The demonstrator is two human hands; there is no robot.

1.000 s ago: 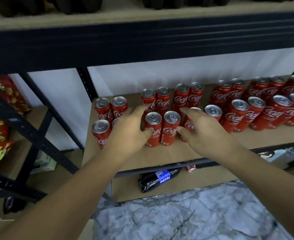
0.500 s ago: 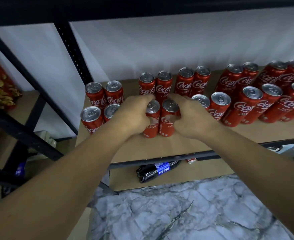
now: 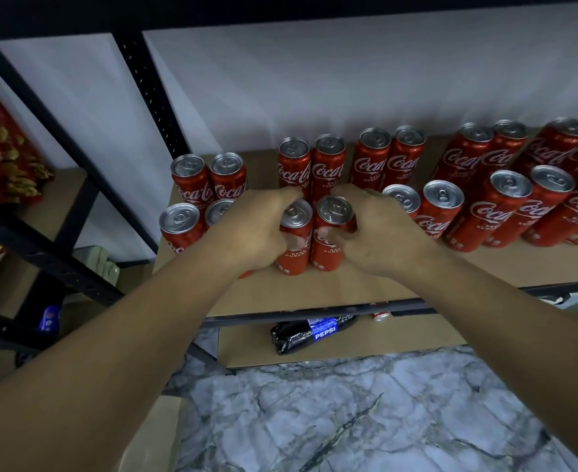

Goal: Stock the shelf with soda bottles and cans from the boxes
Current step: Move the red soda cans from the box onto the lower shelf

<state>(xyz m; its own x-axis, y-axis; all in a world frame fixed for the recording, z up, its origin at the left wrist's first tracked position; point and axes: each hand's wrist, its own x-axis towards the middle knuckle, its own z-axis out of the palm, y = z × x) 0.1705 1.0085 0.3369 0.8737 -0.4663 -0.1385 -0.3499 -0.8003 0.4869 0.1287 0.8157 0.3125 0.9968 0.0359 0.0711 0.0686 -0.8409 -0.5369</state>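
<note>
Closed in since a second ago, left grip (image 3: 257, 229) curls round the glossy red left can (image 3: 296, 248), right grip (image 3: 381, 233) round the right can (image 3: 330, 250), cylinders on a matte brown shelf (image 3: 315, 291).

Near the front edge of the shelf (image 3: 315, 291), the left hand (image 3: 253, 233) is gripping the left can (image 3: 296, 247) and the right hand (image 3: 383, 233) is gripping the right can (image 3: 332, 248). Both red cans are standing upright and touching each other. More red cans (image 3: 505, 212) are standing in pairs along the shelf's back and sides. Below the shelf, a Pepsi bottle (image 3: 311, 333) is lying on its side. Left of the shelf, snack bags (image 3: 4, 155) are sitting on another rack.
</note>
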